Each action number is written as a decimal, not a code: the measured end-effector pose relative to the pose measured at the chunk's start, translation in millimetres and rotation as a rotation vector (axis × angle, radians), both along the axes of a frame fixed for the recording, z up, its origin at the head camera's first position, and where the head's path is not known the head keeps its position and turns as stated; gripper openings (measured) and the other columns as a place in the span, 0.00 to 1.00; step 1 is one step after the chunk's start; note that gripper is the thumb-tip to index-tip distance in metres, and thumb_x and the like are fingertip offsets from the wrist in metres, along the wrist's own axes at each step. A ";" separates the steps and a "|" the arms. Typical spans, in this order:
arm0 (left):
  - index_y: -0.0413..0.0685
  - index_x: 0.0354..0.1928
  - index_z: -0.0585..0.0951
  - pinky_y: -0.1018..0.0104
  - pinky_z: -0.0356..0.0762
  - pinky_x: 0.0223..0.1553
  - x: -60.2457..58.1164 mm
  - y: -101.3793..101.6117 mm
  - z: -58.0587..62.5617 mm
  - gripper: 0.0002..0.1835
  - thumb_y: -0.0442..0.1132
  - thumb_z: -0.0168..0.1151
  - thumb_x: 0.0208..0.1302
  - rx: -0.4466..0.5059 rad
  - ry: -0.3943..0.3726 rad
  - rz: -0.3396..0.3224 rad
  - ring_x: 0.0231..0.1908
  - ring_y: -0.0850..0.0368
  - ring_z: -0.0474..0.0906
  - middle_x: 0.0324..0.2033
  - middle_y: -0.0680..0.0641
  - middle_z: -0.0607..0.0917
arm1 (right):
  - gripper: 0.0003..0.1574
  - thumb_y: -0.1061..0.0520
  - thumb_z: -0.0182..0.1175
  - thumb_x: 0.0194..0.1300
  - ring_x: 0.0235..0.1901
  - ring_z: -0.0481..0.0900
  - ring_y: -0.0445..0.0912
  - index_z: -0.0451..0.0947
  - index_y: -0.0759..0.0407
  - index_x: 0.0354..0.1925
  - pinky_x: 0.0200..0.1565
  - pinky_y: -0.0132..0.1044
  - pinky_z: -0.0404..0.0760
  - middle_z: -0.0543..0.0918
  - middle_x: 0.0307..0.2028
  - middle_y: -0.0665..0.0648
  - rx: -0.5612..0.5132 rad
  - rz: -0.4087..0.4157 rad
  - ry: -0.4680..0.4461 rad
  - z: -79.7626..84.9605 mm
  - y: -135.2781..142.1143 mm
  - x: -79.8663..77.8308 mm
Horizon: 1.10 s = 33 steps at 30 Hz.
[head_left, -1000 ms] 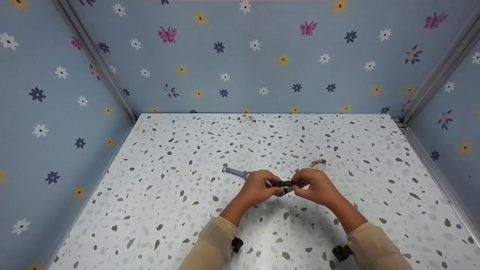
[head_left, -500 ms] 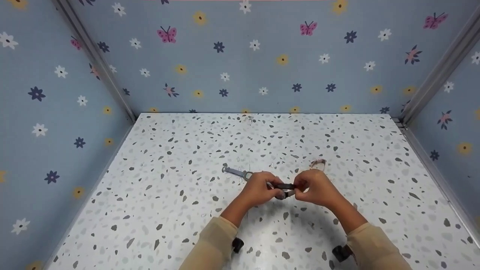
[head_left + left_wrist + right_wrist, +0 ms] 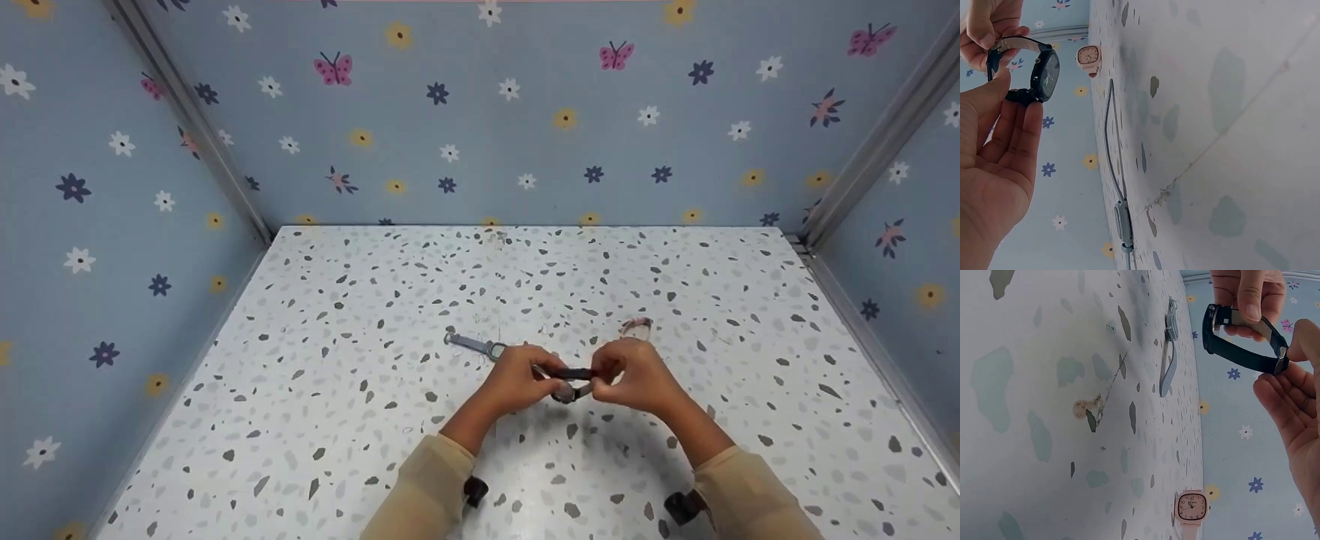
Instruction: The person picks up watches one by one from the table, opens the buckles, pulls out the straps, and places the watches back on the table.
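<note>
Between both hands a black wristwatch (image 3: 576, 373) is held above the speckled table, its strap closed into a loop. My left hand (image 3: 521, 379) pinches it near the round case, thumb and fingers on the strap; in the left wrist view the dark dial (image 3: 1050, 76) faces right. My right hand (image 3: 634, 375) grips the opposite end of the strap. In the right wrist view the metal buckle (image 3: 1281, 360) sits at the right hand's fingertips, and the left thumb (image 3: 1250, 304) presses on the strap's lighter inner side.
A grey-blue wristwatch (image 3: 471, 343) lies on the table (image 3: 360, 450) just beyond the left hand. Behind the right hand lies a pink wristwatch (image 3: 637, 324), whose square face (image 3: 1191, 506) shows in the right wrist view. Flower-patterned walls (image 3: 480, 112) enclose the back and sides.
My right hand has shifted slightly right, and more of the black strap shows between the hands. The watch case has tilted into fuller view below the left thumb.
</note>
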<state>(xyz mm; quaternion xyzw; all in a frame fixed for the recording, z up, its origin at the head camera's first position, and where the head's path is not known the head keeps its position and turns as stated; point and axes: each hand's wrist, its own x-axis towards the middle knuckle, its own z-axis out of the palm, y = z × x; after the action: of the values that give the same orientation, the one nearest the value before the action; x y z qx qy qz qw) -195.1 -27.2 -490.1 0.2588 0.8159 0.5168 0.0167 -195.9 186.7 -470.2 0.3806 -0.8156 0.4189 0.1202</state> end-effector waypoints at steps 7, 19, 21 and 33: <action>0.49 0.31 0.84 0.74 0.77 0.28 0.1 0.1 1.0 0.07 0.35 0.68 0.47 0.021 -0.005 -0.010 0.29 0.66 0.78 0.28 0.57 0.81 | 0.11 0.76 0.60 0.36 0.18 0.76 0.46 0.75 0.66 0.22 0.20 0.35 0.78 0.76 0.20 0.59 -0.098 0.001 -0.090 19.2 -4.4 14.3; 0.50 0.30 0.84 0.75 0.76 0.28 1.4 -1.9 -4.8 0.06 0.33 0.68 0.46 -0.021 0.002 0.014 0.28 0.68 0.76 0.26 0.56 0.81 | 0.11 0.74 0.60 0.41 0.21 0.75 0.44 0.74 0.63 0.26 0.22 0.37 0.78 0.76 0.23 0.55 0.015 0.005 -0.128 5.4 -4.5 10.8; 0.50 0.30 0.84 0.76 0.76 0.28 1.4 -1.8 -4.2 0.06 0.34 0.68 0.47 -0.038 0.008 0.016 0.28 0.68 0.76 0.26 0.57 0.81 | 0.11 0.72 0.60 0.42 0.21 0.75 0.41 0.75 0.60 0.26 0.22 0.36 0.77 0.76 0.24 0.52 0.043 0.008 -0.094 -2.9 -3.0 5.4; 0.52 0.28 0.84 0.74 0.76 0.27 1.0 0.0 -0.3 0.05 0.35 0.68 0.46 -0.046 -0.027 0.028 0.28 0.67 0.76 0.26 0.58 0.80 | 0.09 0.66 0.60 0.43 0.21 0.73 0.36 0.75 0.54 0.24 0.22 0.29 0.76 0.75 0.22 0.43 0.094 -0.029 0.020 -5.3 -2.7 0.8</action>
<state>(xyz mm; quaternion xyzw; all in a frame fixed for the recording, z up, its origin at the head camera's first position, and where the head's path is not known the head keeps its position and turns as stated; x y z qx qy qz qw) -194.2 -27.1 -490.5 0.2399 0.8309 0.5014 0.0267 -195.1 183.9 -475.5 0.3782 -0.8385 0.3746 0.1167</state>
